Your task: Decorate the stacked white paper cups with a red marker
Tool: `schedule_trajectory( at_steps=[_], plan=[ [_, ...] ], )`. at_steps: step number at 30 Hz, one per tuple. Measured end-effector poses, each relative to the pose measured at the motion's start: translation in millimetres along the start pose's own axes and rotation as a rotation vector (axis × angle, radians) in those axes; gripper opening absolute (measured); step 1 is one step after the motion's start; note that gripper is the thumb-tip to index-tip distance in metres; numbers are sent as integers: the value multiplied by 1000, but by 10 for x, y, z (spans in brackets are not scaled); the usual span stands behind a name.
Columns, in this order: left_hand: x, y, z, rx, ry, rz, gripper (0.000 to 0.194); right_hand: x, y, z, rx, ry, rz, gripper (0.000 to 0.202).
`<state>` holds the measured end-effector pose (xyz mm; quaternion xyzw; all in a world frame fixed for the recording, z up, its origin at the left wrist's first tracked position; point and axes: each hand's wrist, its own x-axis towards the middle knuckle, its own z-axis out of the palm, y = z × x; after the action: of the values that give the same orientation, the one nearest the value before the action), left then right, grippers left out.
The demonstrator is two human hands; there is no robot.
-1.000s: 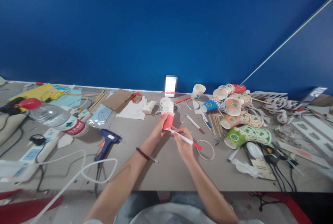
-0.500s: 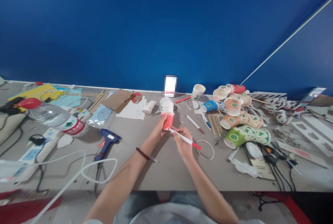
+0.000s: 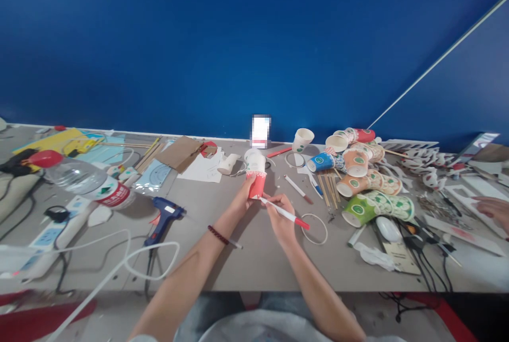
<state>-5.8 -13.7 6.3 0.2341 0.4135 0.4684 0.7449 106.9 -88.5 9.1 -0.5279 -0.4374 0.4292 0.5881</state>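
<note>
In the middle of the desk, my left hand [image 3: 242, 196] is closed around a red paper cup [image 3: 257, 185], whose far end meets a white cup [image 3: 255, 160]. My right hand [image 3: 283, 216] grips a white marker [image 3: 283, 211] with a red end. The marker's tip is at the near rim of the red cup. Part of the left fingers is hidden behind the cup. A pixelated bright screen [image 3: 261, 131] stands just beyond the cups.
Stacked paper cups [image 3: 360, 209] lie at the right, near bamboo sticks [image 3: 328, 191]. At the left are a blue glue gun [image 3: 164, 219], a large bottle [image 3: 91, 180] and a power strip [image 3: 55, 238]. Another person's hand [image 3: 493, 209] is over white pieces at the far right.
Another person's hand has come into view at the right edge. The marker has shifted very slightly right; both my hands keep nearly the same place and hold.
</note>
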Motion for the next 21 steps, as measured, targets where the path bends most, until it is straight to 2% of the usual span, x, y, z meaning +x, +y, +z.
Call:
schedule_trajectory(
  at_steps=[4,11,21],
  plan=[
    [-9,15,28,30,28,9,41,0,12,-1,-25,8,21,20],
    [-15,5,22,57,-32,27,44,10,-23,9,1,2,3,16],
    [15,-12,4,44,-19,20,47,10,-4,-8,-7,-5,14,18]
  ],
)
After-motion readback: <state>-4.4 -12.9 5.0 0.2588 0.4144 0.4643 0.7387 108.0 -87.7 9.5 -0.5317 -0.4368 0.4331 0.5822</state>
